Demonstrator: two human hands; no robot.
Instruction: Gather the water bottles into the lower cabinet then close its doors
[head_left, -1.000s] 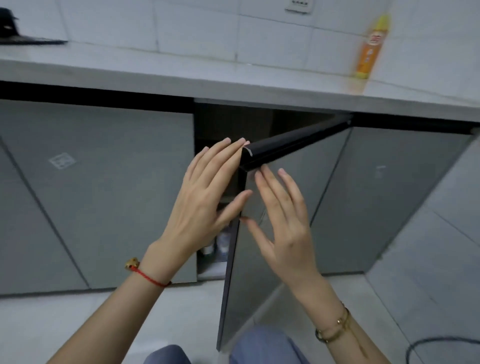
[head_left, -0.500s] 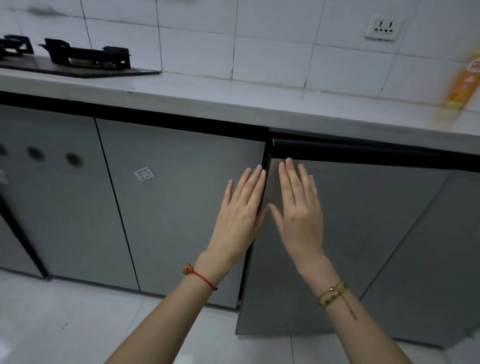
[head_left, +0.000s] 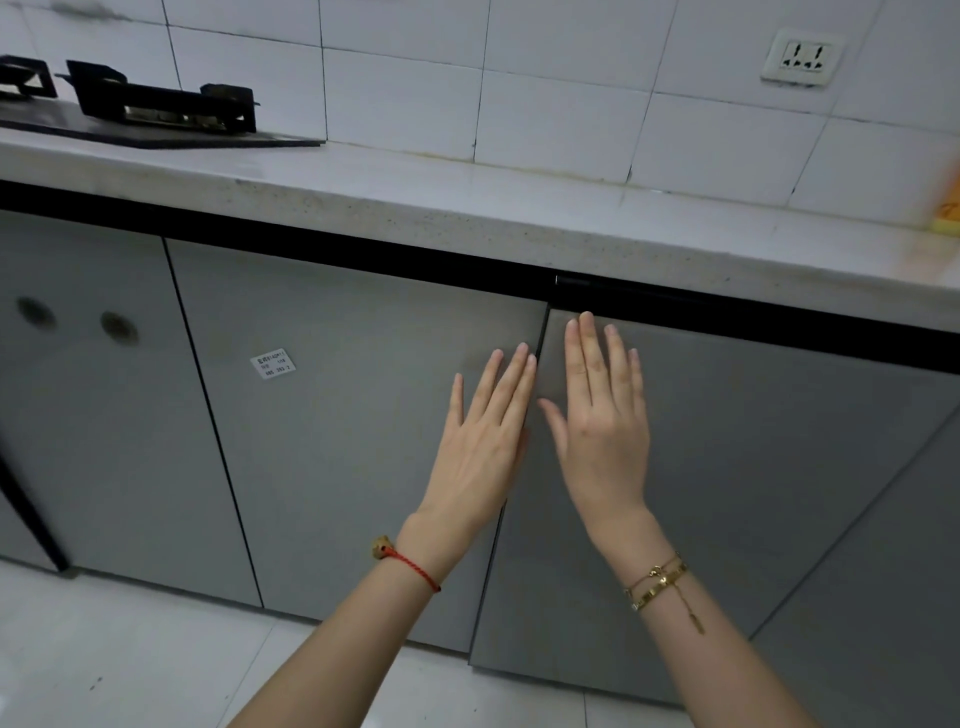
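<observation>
Hands (head_left: 540, 441) flat on cabinet doors (head_left: 727, 467), stove (head_left: 156, 109) above

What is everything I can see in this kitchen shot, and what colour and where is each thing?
cabinet doors: four in view, grey, under the countertop, shut or nearly so
countertop: one, pale speckled, above the doors
gas stove: one, black, far left on the countertop
wall socket: one, white, on the tiled wall at upper right
sticker: one, white, on a door
left hand: flat, fingers spread, red cord bracelet
right hand: flat on the right door, gold bracelets
</observation>
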